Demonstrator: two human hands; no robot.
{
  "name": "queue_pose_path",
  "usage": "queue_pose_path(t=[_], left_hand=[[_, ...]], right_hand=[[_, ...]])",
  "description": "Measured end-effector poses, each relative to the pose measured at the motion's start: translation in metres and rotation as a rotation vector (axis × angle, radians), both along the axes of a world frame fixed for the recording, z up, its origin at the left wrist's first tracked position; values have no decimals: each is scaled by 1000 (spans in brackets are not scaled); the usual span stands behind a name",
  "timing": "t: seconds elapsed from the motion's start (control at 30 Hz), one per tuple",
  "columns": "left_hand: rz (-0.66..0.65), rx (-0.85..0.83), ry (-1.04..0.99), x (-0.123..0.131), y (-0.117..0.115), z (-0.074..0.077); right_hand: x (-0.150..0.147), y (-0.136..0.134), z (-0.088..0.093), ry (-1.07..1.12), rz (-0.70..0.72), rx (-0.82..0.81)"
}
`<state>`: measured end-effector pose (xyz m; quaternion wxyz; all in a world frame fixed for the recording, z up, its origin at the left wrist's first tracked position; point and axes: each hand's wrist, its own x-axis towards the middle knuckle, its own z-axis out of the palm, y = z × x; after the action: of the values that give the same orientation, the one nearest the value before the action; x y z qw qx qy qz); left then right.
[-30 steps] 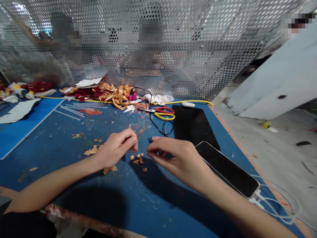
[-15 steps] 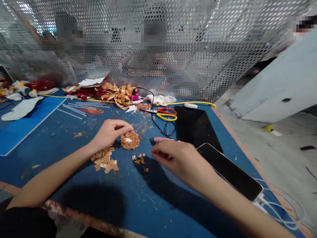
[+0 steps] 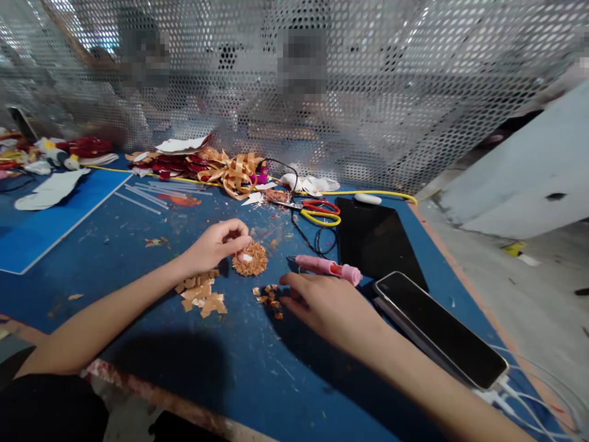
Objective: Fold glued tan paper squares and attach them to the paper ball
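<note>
A round brown shaggy piece (image 3: pixel 256 260) with a white patch in its middle lies on the blue table. My left hand (image 3: pixel 224 244) pinches its upper left edge, thumb and index finger close together; the fingertips partly hide the contact. Small brown scraps (image 3: pixel 268 296) lie just to its lower right. Over their right side hovers my right hand (image 3: pixel 327 302), fingers curved and apart, with nothing seen between them. Behind that hand rests a pink-wrapped pen-like tool (image 3: pixel 317 264) with a dark tip. Larger tan cut pieces (image 3: pixel 206 301) lie below my left wrist.
Red and yellow-handled scissors (image 3: pixel 322 215) lie beyond the hands, beside a black cable. To the right are a dark flat tablet-like panel (image 3: pixel 372 239) and a charging phone (image 3: pixel 442 328). Clear sticks (image 3: pixel 142 199), golden ribbon (image 3: pixel 237 175) and a perforated metal screen (image 3: pixel 350 123) stand farther back.
My right hand has moved left and slightly nearer to me, to the small scraps, uncovering the pink tool. My left hand stays at the round piece. The view has shifted slightly.
</note>
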<state>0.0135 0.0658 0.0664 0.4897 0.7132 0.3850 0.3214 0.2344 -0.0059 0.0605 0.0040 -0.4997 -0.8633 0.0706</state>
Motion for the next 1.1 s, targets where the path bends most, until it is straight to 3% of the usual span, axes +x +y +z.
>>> queue_pose_path(t=[0.33, 0.6, 0.83, 1.0, 1.03, 1.1], left_hand=[[-63, -3, 52, 0, -3, -1], [-118, 105, 147, 0, -5, -4], [-157, 499, 227, 5, -33, -4], [-265, 1133, 290, 7, -62, 6], [-288, 1180, 303, 7, -66, 10], [-359, 1103, 331, 8, -70, 20]], right_hand=[[19, -3, 26, 161, 20, 163], [18, -2, 27, 171, 13, 157], [9, -8, 35, 588, 65, 147], [4, -14, 32, 843, 126, -82], [3, -15, 32, 874, 136, -139], [2, -17, 30, 920, 155, -250]])
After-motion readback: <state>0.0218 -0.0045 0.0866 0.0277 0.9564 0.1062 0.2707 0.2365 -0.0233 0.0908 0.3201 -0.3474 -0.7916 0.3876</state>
